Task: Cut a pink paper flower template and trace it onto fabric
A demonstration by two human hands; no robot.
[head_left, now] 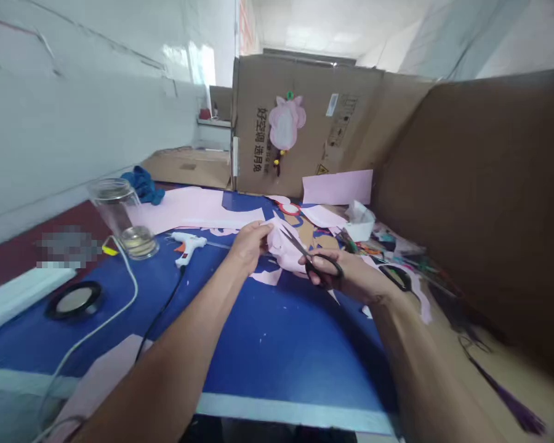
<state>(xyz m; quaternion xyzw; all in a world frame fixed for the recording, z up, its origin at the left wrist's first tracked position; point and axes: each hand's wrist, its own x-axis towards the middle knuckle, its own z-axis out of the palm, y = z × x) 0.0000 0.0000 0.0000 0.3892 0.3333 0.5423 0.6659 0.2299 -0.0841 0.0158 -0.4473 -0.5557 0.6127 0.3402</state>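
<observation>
My left hand (pixel 253 241) pinches the edge of a pale pink foam piece (pixel 286 253) over the blue table. Its exact shape is partly hidden by my fingers and the scissors. Through the black handles of a pair of scissors (pixel 297 243) go the fingers of my right hand (pixel 329 266). The blades point up and left and lie against the foam near my left fingertips. Beneath them a small pink scrap (pixel 266 277) rests on the table.
Left of my hands are a white glue gun (pixel 190 246), a glass jar (pixel 120 212), a black tape roll (pixel 76 299) and a cable. Pink sheets (pixel 198 208) lie behind. A cardboard box wall (pixel 360 135) bearing a pink flower-like piece (pixel 286 123) stands at the back. Clutter lines the right.
</observation>
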